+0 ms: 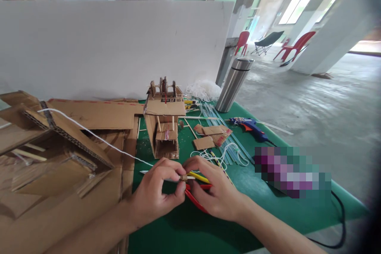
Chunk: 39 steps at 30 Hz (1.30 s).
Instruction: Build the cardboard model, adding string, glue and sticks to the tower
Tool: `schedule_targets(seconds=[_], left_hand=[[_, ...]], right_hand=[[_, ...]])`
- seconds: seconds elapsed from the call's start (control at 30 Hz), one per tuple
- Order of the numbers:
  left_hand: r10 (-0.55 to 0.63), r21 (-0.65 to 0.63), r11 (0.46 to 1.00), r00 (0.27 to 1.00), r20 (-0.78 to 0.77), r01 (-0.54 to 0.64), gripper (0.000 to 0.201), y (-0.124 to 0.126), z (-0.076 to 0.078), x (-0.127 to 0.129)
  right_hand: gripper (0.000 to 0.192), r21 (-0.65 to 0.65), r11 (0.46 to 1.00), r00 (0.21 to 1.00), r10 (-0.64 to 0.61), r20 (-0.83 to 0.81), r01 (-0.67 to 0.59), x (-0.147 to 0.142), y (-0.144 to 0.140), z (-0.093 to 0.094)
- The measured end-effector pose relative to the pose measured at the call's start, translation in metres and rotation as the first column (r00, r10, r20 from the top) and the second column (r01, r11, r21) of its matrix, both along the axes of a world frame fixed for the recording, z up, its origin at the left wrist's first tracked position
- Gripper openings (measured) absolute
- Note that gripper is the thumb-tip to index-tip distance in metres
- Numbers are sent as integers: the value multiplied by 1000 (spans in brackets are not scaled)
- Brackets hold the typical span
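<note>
My left hand (156,194) and my right hand (216,192) meet over the green table (208,230) near its front edge. Together they pinch a small brown cardboard spool (183,177) between thumbs and fingertips. A white string (89,133) runs from the spool up and left over the large cardboard structure (59,154). Red-handled scissors (195,200) and a yellow pencil (199,177) lie just under my right hand's fingers. A small cardboard model (165,121) with wooden sticks stands upright behind my hands.
A steel flask (233,84) stands at the table's back, beside a heap of white string (204,89). A blue glue gun (250,126) lies right, with cardboard scraps (212,135) and glue sticks (229,143) nearby. A white board (113,47) walls off the back. A black cable (342,214) trails right.
</note>
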<state>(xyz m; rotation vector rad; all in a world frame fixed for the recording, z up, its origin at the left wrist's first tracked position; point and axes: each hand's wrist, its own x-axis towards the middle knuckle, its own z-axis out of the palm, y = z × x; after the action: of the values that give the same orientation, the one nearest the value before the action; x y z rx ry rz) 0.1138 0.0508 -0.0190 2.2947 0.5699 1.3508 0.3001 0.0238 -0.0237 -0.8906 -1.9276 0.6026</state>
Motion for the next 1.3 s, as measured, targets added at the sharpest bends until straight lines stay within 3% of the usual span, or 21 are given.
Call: schedule_targets(seconds=[0.17, 0.6, 1.3], left_hand=[[-9, 34, 999, 1000, -8, 9, 34, 0, 1, 1], [11, 36, 999, 1000, -2, -11, 33, 1, 1, 1], [-5, 9, 1000, 1000, -25, 5, 33, 2, -5, 0]], right_hand=[[27, -16, 999, 998, 49, -33, -50, 0, -1, 1], [17, 26, 1000, 1000, 14, -7, -14, -1, -1, 3], [22, 78, 997, 1000, -17, -14, 18, -1, 0, 1]])
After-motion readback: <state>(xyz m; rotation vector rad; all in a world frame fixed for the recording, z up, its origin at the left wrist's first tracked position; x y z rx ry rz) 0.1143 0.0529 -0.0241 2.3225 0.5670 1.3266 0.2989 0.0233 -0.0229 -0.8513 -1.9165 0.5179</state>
